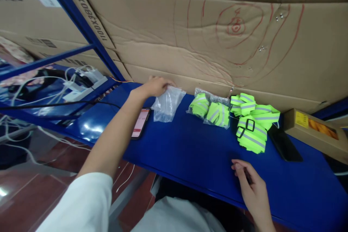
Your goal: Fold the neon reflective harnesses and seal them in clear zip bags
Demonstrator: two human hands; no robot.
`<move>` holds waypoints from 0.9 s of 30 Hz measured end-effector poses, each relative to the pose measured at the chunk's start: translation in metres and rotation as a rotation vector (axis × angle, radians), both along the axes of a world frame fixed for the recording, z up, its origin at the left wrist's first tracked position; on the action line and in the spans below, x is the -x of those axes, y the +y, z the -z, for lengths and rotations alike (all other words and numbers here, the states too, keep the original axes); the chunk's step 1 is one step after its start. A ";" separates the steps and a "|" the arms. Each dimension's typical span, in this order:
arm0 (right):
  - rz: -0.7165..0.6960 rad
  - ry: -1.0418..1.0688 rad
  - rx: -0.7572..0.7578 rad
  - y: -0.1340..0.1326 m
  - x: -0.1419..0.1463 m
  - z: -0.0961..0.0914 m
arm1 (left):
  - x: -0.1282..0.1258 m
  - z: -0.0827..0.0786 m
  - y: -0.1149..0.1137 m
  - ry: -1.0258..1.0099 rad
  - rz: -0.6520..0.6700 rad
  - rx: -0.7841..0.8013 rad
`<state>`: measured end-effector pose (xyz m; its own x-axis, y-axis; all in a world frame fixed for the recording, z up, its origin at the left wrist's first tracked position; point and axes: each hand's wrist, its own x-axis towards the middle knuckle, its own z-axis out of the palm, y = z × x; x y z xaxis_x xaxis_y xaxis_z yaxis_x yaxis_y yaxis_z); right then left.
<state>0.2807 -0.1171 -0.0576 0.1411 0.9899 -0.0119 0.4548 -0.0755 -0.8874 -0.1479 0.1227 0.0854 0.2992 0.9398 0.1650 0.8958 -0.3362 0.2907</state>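
Observation:
My left hand (156, 86) reaches to the back of the blue table (190, 152) and grips the top edge of a stack of clear plastic bags (167, 104). My right hand (248, 185) rests near the table's front edge, fingers curled, with a small dark thing partly showing under them. Right of the clear bags lies a bag packed with folded neon-yellow reflective bands (212, 110). Farther right, loose neon-yellow reflective bands (252, 125) with black buckles sit in a pile.
A phone (140, 122) with a lit screen lies left of the clear bags. A black phone (285, 145) and a cardboard box (315, 130) are at the right. Cardboard sheets (217, 36) wall the back. Power strips and cables (78, 83) sit at left.

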 end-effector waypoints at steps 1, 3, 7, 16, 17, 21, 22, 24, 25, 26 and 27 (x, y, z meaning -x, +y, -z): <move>0.001 0.001 -0.003 0.000 0.000 0.000 | -0.004 0.000 0.007 0.030 -0.022 -0.041; 0.006 -0.002 -0.006 0.001 0.000 0.000 | -0.015 0.001 0.013 0.084 -0.083 -0.126; 0.008 -0.003 -0.015 0.001 0.001 0.000 | -0.049 0.020 -0.008 0.160 -0.234 -0.187; -0.024 -0.004 -0.067 0.001 0.006 -0.011 | -0.053 0.112 -0.027 0.072 -0.304 0.058; -0.021 -0.003 -0.065 0.002 0.006 -0.012 | -0.045 0.114 -0.020 0.056 -0.306 0.083; -0.014 0.009 -0.065 0.002 0.007 -0.012 | -0.030 0.108 -0.003 -0.027 -0.292 0.130; -0.011 0.010 -0.065 0.003 0.007 -0.012 | -0.033 0.104 -0.003 -0.054 -0.287 0.113; -0.010 0.008 -0.054 0.003 0.007 -0.012 | -0.047 0.098 -0.006 -0.124 -0.272 0.056; -0.011 0.006 -0.047 0.003 0.007 -0.012 | -0.057 0.096 -0.009 -0.169 -0.259 0.030; -0.012 0.003 -0.039 0.003 0.007 -0.012 | -0.068 0.094 -0.010 -0.221 -0.245 0.014; -0.013 0.002 -0.032 0.003 0.007 -0.012 | -0.080 0.094 -0.012 -0.277 -0.229 0.010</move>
